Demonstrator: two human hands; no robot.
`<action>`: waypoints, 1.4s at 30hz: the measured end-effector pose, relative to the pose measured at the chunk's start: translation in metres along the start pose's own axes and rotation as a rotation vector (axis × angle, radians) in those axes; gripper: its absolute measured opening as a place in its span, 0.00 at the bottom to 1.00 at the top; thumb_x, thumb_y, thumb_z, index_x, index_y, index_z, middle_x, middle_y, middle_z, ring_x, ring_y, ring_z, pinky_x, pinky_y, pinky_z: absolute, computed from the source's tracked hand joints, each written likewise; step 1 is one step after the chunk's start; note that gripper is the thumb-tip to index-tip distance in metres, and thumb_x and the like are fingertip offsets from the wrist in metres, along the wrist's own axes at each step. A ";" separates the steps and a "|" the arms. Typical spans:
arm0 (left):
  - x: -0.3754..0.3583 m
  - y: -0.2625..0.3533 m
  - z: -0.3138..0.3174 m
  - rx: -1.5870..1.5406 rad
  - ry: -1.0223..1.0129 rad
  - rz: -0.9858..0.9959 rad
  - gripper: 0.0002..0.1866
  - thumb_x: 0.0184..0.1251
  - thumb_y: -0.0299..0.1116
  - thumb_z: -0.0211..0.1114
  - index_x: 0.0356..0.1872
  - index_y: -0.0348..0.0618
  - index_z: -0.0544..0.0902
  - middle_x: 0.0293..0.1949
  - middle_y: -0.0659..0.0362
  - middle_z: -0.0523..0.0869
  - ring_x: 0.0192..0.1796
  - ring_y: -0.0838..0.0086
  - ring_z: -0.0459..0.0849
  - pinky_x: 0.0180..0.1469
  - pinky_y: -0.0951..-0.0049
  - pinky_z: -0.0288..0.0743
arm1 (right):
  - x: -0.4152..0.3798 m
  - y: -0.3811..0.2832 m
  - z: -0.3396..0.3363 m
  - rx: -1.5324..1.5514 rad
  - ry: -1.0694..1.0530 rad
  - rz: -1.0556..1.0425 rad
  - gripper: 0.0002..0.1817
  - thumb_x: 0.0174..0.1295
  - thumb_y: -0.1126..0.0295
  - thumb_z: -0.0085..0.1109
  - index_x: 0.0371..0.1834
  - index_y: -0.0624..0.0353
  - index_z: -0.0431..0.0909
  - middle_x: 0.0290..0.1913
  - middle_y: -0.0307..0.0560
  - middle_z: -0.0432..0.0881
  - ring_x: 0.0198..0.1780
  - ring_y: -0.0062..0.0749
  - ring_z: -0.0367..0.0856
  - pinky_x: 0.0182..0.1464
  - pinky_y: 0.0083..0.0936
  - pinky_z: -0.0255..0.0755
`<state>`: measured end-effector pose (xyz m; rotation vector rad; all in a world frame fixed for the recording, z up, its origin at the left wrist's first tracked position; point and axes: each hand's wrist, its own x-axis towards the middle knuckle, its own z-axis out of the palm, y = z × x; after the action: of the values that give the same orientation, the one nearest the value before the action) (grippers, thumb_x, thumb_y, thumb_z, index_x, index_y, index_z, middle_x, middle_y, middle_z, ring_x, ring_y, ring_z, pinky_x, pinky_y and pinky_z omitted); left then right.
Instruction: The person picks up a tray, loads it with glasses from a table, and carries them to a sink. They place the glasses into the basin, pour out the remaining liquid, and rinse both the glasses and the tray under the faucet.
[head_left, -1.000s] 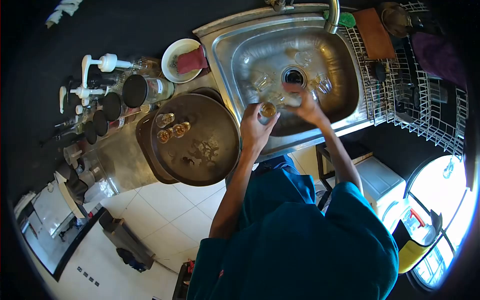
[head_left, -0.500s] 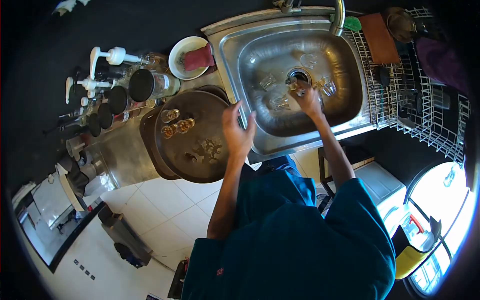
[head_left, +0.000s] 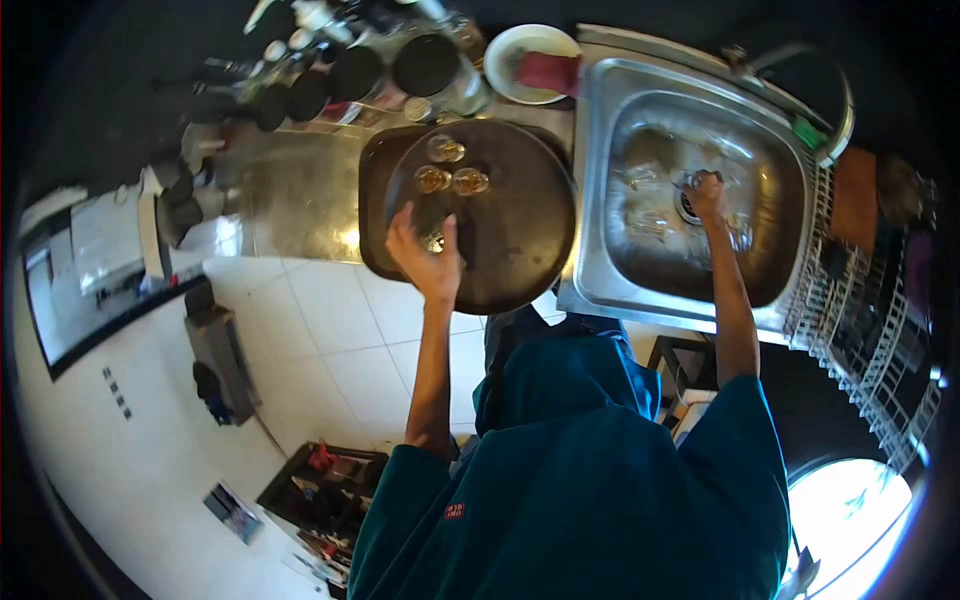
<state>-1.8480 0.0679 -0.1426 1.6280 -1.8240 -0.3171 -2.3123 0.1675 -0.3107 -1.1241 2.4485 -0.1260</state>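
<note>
My left hand (head_left: 427,262) is open over the round brown tray (head_left: 525,235), with its fingers and thumb apart. A shiny wet patch on the tray shows between them. Just beyond the fingers stand three small glasses (head_left: 470,181) with amber liquid in them. Inside the steel sink (head_left: 640,285), my right hand (head_left: 708,200) is closed by the drain (head_left: 686,205). A small glass seems to be in its fingers, mostly hidden and blurred. Several clear glasses (head_left: 642,178) lie around it on the sink bottom.
A white bowl (head_left: 498,75) with a red cloth (head_left: 548,74) stands behind the tray. Lidded jars (head_left: 427,66) line the back of the counter. The tap (head_left: 845,120) arches over the sink's right corner, beside a wire dish rack (head_left: 825,260).
My left hand has moved from the sink's edge leftward over the tray. My right hand stays by the drain. The camera's view has turned, shifting the scene.
</note>
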 end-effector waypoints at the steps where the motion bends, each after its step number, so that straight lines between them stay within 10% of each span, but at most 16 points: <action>1: 0.002 0.001 0.003 -0.015 -0.012 -0.024 0.33 0.56 0.43 0.75 0.60 0.39 0.73 0.55 0.50 0.76 0.57 0.56 0.72 0.59 0.60 0.66 | 0.004 -0.001 0.006 0.050 0.104 -0.059 0.23 0.48 0.56 0.72 0.46 0.54 0.81 0.48 0.58 0.80 0.49 0.57 0.81 0.51 0.46 0.76; 17: 0.027 0.016 0.044 0.223 -0.155 0.207 0.32 0.50 0.39 0.76 0.59 0.47 0.77 0.49 0.58 0.84 0.49 0.59 0.75 0.50 0.60 0.65 | -0.055 -0.045 -0.021 0.188 0.459 -0.075 0.45 0.43 0.69 0.71 0.70 0.45 0.64 0.53 0.52 0.73 0.58 0.51 0.70 0.57 0.51 0.64; 23: 0.024 0.028 0.041 0.112 -0.156 0.298 0.30 0.51 0.36 0.75 0.58 0.48 0.77 0.46 0.61 0.84 0.48 0.61 0.76 0.48 0.60 0.65 | -0.115 -0.112 -0.012 0.564 0.483 -0.432 0.30 0.51 0.71 0.71 0.60 0.54 0.73 0.45 0.51 0.79 0.44 0.38 0.79 0.48 0.34 0.73; 29: -0.010 0.081 0.043 -0.043 -0.372 0.314 0.34 0.51 0.37 0.75 0.61 0.48 0.73 0.44 0.63 0.84 0.47 0.64 0.77 0.49 0.60 0.64 | -0.178 -0.204 -0.023 0.711 0.213 -0.558 0.34 0.48 0.66 0.74 0.61 0.52 0.74 0.56 0.46 0.79 0.58 0.44 0.74 0.61 0.40 0.65; 36: -0.039 0.120 0.057 -0.170 -0.596 0.369 0.36 0.52 0.38 0.75 0.64 0.47 0.71 0.48 0.60 0.83 0.52 0.60 0.76 0.53 0.58 0.63 | -0.187 -0.151 -0.002 0.567 0.255 -0.410 0.24 0.49 0.66 0.70 0.50 0.60 0.80 0.46 0.50 0.83 0.51 0.44 0.78 0.55 0.40 0.66; 42: -0.013 0.075 0.039 -0.105 -0.210 0.296 0.39 0.55 0.41 0.75 0.66 0.40 0.68 0.63 0.49 0.72 0.67 0.53 0.66 0.67 0.52 0.57 | -0.161 -0.055 0.008 0.541 0.411 -0.100 0.20 0.52 0.54 0.72 0.41 0.56 0.85 0.38 0.49 0.86 0.44 0.46 0.83 0.54 0.40 0.66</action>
<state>-1.9308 0.0848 -0.1324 1.2699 -2.1349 -0.4547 -2.1779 0.2509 -0.2470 -1.0391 2.4521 -1.0739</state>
